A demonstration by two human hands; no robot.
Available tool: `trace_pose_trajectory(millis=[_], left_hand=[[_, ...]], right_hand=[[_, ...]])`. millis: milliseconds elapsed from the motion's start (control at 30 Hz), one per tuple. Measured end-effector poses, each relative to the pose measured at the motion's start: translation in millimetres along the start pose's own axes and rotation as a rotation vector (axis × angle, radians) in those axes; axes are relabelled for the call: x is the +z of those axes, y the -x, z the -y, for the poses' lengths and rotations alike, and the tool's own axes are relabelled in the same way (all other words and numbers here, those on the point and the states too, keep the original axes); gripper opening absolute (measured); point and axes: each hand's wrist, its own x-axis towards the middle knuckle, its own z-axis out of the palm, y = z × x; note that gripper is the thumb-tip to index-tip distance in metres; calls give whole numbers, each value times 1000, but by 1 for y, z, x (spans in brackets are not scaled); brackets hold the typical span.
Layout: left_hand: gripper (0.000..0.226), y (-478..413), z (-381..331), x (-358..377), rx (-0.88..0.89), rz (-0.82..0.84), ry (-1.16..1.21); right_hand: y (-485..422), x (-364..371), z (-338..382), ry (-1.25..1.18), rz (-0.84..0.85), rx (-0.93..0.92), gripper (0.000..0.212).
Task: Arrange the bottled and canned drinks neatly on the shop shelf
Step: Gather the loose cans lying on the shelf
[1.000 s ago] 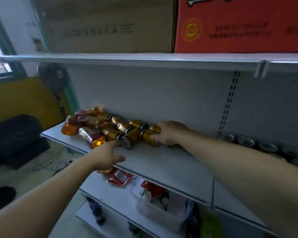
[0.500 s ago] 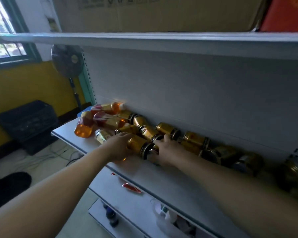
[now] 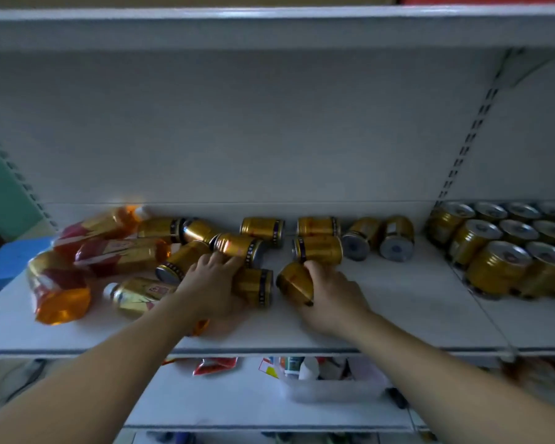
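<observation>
**Both hands down among the tipped gold cans**

Compared with half a second ago, the view now faces the shelf squarely, the window, fan and yellow wall are out of sight, and a block of upright cans (image 3: pixel 507 248) shows at the far right. The right hand has left the middle of the pile for a can nearer the front.

The left hand (image 3: pixel 210 288) lies spread over a fallen gold can (image 3: pixel 255 286), its fingertips (image 3: pixel 234 262) reaching a second can (image 3: pixel 241 248) behind; whether it grips either I cannot tell. The right hand (image 3: pixel 329 294) is curled around the side of a tilted can (image 3: pixel 293 283).

More gold cans lie on their sides along the back of the white shelf (image 3: pixel 398 315), two of them (image 3: pixel 378 238) showing their grey bases. At the left, bottles (image 3: pixel 116 251) of orange drink with red and gold labels lie jumbled together, one (image 3: pixel 56 288) with its base toward the front edge. Below, a lower shelf (image 3: pixel 237 405) carries a clear tub (image 3: pixel 330 390) of small goods and a red packet (image 3: pixel 215 365).
</observation>
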Motion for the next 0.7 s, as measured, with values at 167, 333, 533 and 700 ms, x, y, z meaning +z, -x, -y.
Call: trace_pose_trajectory(millis=[167,333,533,700], left_hand=[[72,-8,-22,-5,132,10,45],[90,-8,-57,-7,146,-31,357],[103,-1,-117,12,136,-126,633],[96,7,-152,36,19,-149,878]], right_hand=[[14,-11,-26,-10,54,180,81],[31,-10,-56,-526,-111,296,56],[52,-6,-107,-807,-283,274,97],[57,-2,-127,-880,-312,92,80]])
